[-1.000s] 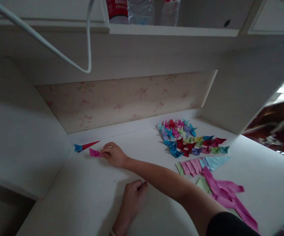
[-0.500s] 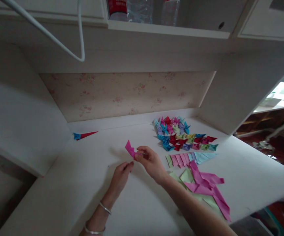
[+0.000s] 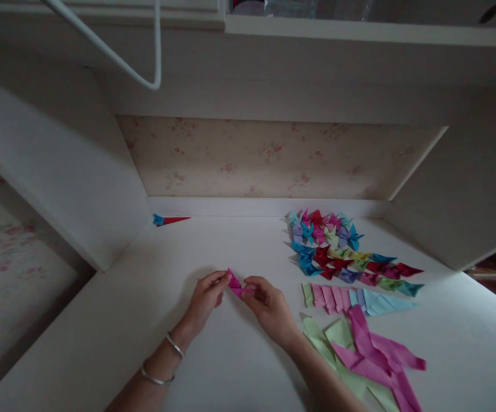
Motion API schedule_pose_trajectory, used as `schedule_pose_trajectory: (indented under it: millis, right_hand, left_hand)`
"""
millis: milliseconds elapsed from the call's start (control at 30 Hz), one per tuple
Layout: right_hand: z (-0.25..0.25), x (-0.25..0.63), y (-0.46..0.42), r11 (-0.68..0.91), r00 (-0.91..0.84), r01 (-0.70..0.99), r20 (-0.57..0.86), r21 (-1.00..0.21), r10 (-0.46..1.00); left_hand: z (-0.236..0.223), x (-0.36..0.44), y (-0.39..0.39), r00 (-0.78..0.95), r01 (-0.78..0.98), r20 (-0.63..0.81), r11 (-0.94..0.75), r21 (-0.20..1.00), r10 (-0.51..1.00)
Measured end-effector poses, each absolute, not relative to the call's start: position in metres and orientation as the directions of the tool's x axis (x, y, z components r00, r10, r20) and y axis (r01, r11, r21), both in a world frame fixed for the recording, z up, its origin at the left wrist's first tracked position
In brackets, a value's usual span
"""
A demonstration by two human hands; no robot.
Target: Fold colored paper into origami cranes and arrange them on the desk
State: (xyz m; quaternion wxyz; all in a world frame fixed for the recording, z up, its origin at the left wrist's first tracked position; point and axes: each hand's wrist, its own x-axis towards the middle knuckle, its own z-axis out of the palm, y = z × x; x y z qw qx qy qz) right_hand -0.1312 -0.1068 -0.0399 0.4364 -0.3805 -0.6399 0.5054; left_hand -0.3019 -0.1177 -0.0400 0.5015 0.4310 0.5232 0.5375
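Observation:
A small folded piece of magenta origami paper (image 3: 235,285) is held just above the white desk between both hands. My left hand (image 3: 207,294), with two silver bangles on its wrist, pinches the paper's upper left end. The right hand (image 3: 270,309) grips its lower right end between thumb and fingers, which hide part of it. To the right lie large folded pink paper strips (image 3: 374,349) over pale green paper pieces (image 3: 342,360). Behind them is a row of overlapping pink, green and light blue folded papers (image 3: 333,298).
Several colourful folded paper pieces (image 3: 346,266) lie in rows at the back right, beside a cluster of paper stars (image 3: 322,229). A red and blue folded paper (image 3: 170,220) rests at the back left. A white cable (image 3: 123,66) hangs from above.
My left hand has come up and taken hold of the magenta paper, which only the right hand held before. The head view has shifted, putting the desk more squarely in front.

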Motion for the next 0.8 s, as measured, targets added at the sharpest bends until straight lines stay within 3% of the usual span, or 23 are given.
schedule_pose_trajectory:
  millis: [200,433,800]
  right_hand:
    - [-0.050,-0.136,-0.102,0.109,-0.151,-0.132,0.129,-0.985,0.980]
    - [-0.046,-0.143,-0.102,0.057,-0.074,-0.325,0.086,-0.944,0.994]
    - [-0.046,-0.142,-0.098,0.017,-0.109,-0.309,0.053,-0.951,0.993]
  left_hand:
    - [-0.036,-0.302,-0.124,-0.164,-0.008,-0.011,0.010,1.000,0.986]
    - [-0.036,-0.303,-0.126,-0.139,0.070,-0.023,0.033,0.997,0.990]
    - [-0.031,-0.303,-0.125,-0.095,0.091,-0.038,0.047,0.995,0.995]
